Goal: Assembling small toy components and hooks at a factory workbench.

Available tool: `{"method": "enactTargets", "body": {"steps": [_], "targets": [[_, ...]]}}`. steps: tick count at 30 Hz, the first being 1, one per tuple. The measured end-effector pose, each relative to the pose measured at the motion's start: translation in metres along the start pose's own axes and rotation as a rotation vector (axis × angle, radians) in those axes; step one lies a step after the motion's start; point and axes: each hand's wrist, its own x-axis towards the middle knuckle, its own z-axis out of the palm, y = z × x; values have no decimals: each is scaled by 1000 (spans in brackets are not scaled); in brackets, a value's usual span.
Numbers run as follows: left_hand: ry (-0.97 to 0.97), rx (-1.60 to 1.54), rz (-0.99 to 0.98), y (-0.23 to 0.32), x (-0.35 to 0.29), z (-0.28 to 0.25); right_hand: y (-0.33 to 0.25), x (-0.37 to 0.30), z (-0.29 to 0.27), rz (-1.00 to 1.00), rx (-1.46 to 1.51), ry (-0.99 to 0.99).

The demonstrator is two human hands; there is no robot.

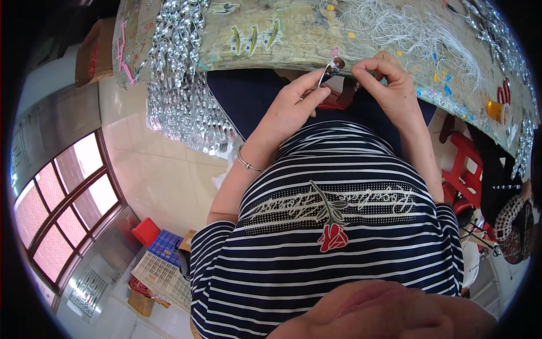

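In front of the table's near edge, my left hand (296,101) is closed, pinching a small piece (332,68) between thumb and fingers. The piece looks dark brown and shiny, with a curved white edge; its kind is too small to tell. To its right my right hand (389,85) is raised, thumb and forefinger pressed together close to the piece. Whatever those fingertips hold, if anything, is too fine to make out. Beyond the hands, a tiny pink piece (335,52) lies at the table's edge.
The worn table (305,48) carries a tangle of white threads (395,28), green-and-yellow cutouts (254,38) and silver twisted strips (175,39) hanging over its edge. An orange cup (497,111) stands at the right. Below are a red stool (466,166) and stacked crates (164,274).
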Motion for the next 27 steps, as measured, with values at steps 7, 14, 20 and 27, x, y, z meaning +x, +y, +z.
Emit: {"method": "enactTargets", "body": {"steps": [7, 14, 20, 27], "targets": [[21, -5, -26, -5, -1, -2, 7, 1, 0, 8, -12, 32], [46, -53, -16, -5, -3, -4, 13, -2, -2, -19, -31, 24], [58, -46, -4, -5, -4, -5, 9, -3, -4, 2, -6, 36], [46, -58, -22, -9, -5, -4, 3, -4, -3, 29, 13, 40]]}}
